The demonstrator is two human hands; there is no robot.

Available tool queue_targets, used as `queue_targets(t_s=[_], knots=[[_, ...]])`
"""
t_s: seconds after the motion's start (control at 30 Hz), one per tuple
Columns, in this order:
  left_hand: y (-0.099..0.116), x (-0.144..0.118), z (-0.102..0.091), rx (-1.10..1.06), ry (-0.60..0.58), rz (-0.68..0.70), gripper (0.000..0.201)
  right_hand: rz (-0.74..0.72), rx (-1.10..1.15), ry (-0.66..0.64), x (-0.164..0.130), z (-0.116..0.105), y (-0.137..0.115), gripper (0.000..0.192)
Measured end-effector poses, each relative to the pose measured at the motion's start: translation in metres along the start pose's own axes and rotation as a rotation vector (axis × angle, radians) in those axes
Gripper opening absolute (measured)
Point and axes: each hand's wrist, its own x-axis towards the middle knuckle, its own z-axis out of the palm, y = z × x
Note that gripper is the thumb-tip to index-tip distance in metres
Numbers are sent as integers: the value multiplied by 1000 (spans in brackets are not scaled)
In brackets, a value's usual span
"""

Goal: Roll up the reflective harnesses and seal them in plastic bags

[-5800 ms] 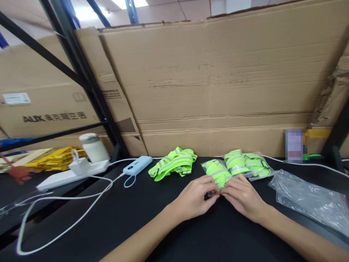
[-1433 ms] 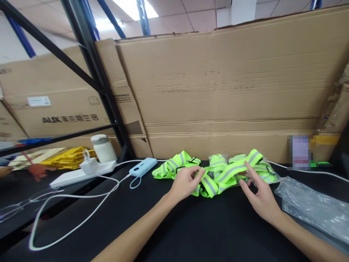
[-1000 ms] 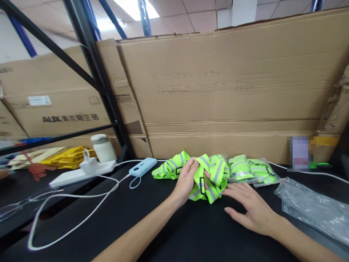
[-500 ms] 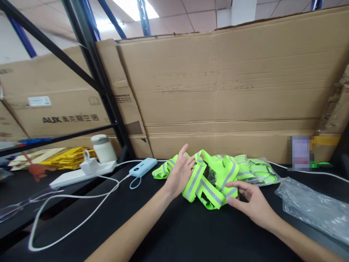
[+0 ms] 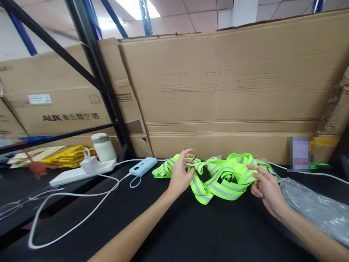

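A tangle of neon-yellow reflective straps (image 5: pixel 226 182) with silver stripes lies loosely looped on the black table (image 5: pixel 212 233). My left hand (image 5: pixel 181 173) has its fingers closed on a strap at the left end. At the right end, my right hand (image 5: pixel 265 183) pinches another part of the same straps between thumb and fingers. More neon-yellow material (image 5: pixel 165 168) sits just behind my left hand. Behind the tangle, the packed bundles are mostly hidden by the straps, with only a bit of clear wrapping showing.
A clear plastic bag (image 5: pixel 313 207) lies at the right. To the left are a light-blue power bank (image 5: pixel 143 166), a white power strip (image 5: pixel 71 178), looping white cable (image 5: pixel 68 195) and a white bottle (image 5: pixel 104 148). A cardboard wall (image 5: pixel 218 91) stands behind.
My right hand has moved right and slightly up, stretching the straps sideways. My left fingers, spread out before, have curled around a strap.
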Motion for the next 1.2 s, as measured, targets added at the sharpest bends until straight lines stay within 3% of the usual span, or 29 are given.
queue_targets(t_s=[0.13,0.2,0.27,0.37,0.47,0.57,0.67,0.73,0.8,0.87,0.93,1.0,1.07,1.2], knots=[[-8,6,-2,-146,140,-350,37,10,26,4,1,-2,-5,61],[-9,5,-1,-163,80,-457,28,-21,-7,-14,1,-2,-4,63],[-8,2,1,-195,-37,-579,32,-91,-102,-75,-1,-2,-2,59],[-3,-3,7,-274,-185,-697,49,-324,-504,-258,-9,-3,5,48],[2,-10,14,-428,-250,-619,38,-553,-1056,-463,-18,-5,14,62],[6,-15,19,-495,-348,-512,29,-665,-1305,-439,-19,-6,23,73],[8,-19,17,-427,-522,-400,39,-832,-1355,-356,-12,-5,29,54],[9,-20,12,-266,-642,-266,46,-935,-1365,-330,-8,-4,29,44],[9,-21,7,-52,-730,-95,68,-1003,-1368,-332,-7,-3,27,34],[8,-20,3,111,-745,67,79,-1064,-1344,-364,-8,-1,23,17],[8,-18,2,201,-688,153,61,-1089,-1272,-406,-11,2,18,10],[10,-17,2,231,-600,130,40,-1036,-1164,-403,-13,4,15,11],[14,-17,3,186,-575,31,34,-924,-1068,-361,-16,5,12,12],[22,-20,8,-52,-731,-174,48,-721,-1021,-303,-19,1,9,18]])
